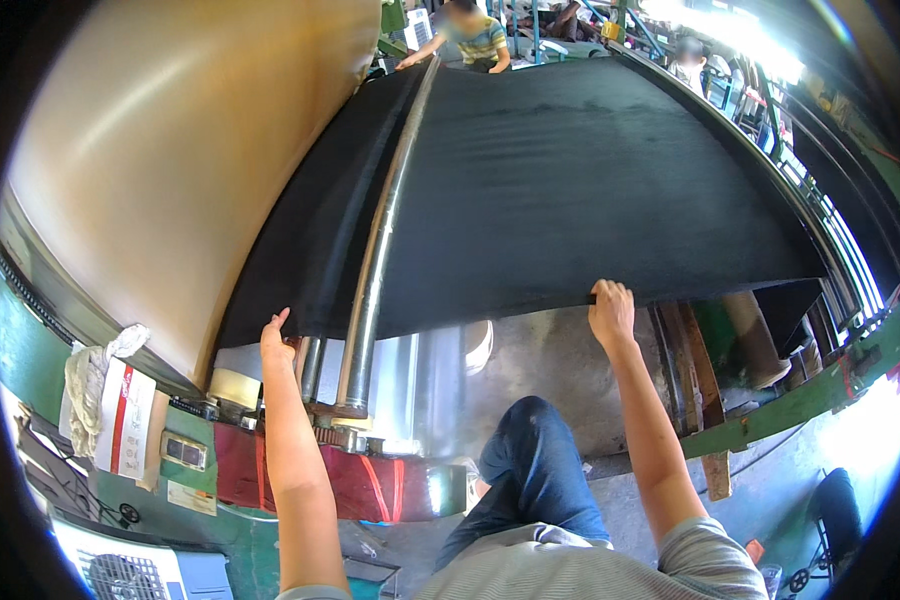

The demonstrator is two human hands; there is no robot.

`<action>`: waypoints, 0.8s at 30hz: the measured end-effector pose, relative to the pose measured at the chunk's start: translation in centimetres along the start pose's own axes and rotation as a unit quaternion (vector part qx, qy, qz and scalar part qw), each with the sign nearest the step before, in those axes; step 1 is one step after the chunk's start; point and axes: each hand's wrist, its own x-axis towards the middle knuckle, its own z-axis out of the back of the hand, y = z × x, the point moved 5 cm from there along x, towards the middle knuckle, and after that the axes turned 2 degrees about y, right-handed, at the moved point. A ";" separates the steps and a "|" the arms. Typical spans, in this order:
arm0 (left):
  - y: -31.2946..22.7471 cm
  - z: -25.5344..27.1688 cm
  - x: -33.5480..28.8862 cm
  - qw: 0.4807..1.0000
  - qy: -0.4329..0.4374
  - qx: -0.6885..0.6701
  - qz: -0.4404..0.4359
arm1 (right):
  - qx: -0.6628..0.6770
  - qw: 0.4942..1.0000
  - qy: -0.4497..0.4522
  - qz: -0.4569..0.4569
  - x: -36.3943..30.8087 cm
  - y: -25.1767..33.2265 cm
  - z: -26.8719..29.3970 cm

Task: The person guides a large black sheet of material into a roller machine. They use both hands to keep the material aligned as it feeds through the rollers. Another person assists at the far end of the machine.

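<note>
A wide black sheet (590,190) is stretched from the far side toward me, its near edge sagging a little. My right hand (613,312) grips that edge right of the middle, fingers curled over it. At the sheet's near left corner is my left hand (277,333), fingers extended and slightly apart, close against the edge; I cannot tell how firmly they touch it. Between my hands a shiny metal roller (380,235) runs away from me, across the sheet. To the left, the sheet meets a huge, smooth, tan-coloured drum (190,130).
A co-worker in a striped shirt (475,40) leans at the sheet's far edge; another person (688,68) stands far right. Gears (345,437) and a red guard (310,480) sit below the roller. A green frame beam (800,395) crosses at right. A white cloth (95,390) hangs at left.
</note>
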 end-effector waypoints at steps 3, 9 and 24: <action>-0.3 0.7 0.2 0.999 -0.052 -0.012 0.000 | 0.011 0.996 0.045 0.078 -3.2 1.3 -2.5; 0.2 1.9 1.5 0.983 -0.176 -0.059 -0.013 | 0.063 0.995 0.039 0.070 -6.1 4.1 -3.8; -1.6 6.2 2.7 0.975 -0.188 -0.105 -0.048 | 0.109 0.978 0.100 0.146 -7.0 14.6 -5.7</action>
